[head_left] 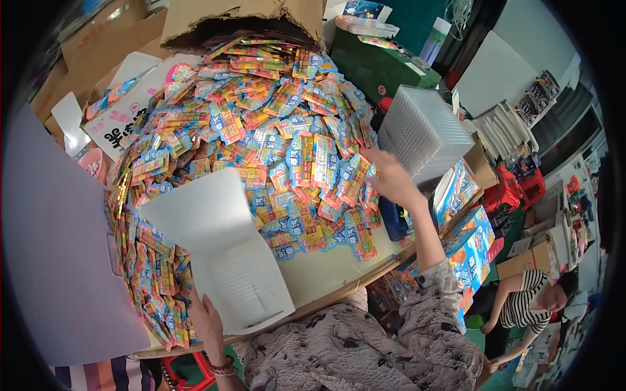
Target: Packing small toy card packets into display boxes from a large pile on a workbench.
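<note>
My left hand [207, 322] is at the lower left edge of an open white box [244, 280], with its thumb along the box's side and its fingers partly hidden. The box's lid [199, 205] is folded back onto a large heap of small, colourful flat packets [261, 143]. Faint ribs show inside the box. My right hand [394, 179] reaches over the heap's right side, its fingertips beside a few packets [354, 177]. Motion smears those fingers, so whether they grip a packet is unclear.
A torn cardboard box [241, 16] spills packets at the back. Stacked clear plastic trays [424, 133] stand right of the heap, near a dark green box [375, 68]. A pale panel [62, 241] borders the left. Another person in a striped top [525, 303] sits at lower right.
</note>
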`<state>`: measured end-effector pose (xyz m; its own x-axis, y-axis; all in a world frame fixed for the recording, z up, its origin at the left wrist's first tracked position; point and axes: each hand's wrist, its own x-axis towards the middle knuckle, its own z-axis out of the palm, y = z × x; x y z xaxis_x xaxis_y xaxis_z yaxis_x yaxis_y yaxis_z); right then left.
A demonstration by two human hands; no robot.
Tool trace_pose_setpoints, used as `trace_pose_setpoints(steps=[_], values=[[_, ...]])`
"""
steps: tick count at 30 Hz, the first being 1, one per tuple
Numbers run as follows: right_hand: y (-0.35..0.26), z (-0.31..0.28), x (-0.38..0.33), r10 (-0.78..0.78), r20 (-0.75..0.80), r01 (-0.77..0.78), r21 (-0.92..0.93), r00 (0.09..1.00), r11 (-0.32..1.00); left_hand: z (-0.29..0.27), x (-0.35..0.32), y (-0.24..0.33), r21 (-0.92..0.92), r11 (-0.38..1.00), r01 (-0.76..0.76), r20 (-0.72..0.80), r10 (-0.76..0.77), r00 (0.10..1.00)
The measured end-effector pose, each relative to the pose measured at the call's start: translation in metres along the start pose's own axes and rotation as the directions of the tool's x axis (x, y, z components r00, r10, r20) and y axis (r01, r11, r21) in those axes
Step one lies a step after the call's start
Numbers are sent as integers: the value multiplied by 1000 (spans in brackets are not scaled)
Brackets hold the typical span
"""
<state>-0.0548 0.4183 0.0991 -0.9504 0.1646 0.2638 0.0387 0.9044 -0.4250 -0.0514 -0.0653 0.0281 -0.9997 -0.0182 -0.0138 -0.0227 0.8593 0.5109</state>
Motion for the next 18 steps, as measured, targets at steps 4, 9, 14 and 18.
trace_pose_setpoints(steps=[4,9,14,18], values=[[33,28,9,-18,310,117,-306,951,945,-7,14,7,-85,991,99,48,-95,994],[41,39,47,43,521,165,-346,852,924,19,9,-5,-233,968,-97,-176,56,983],[62,22,41,-229,382,371,-355,895,858,-6,-8,49,38,919,-393,-651,321,688],[30,-10,49,-251,231,256,5,940,967,-35,-26,100,-283,722,-631,-272,571,775]])
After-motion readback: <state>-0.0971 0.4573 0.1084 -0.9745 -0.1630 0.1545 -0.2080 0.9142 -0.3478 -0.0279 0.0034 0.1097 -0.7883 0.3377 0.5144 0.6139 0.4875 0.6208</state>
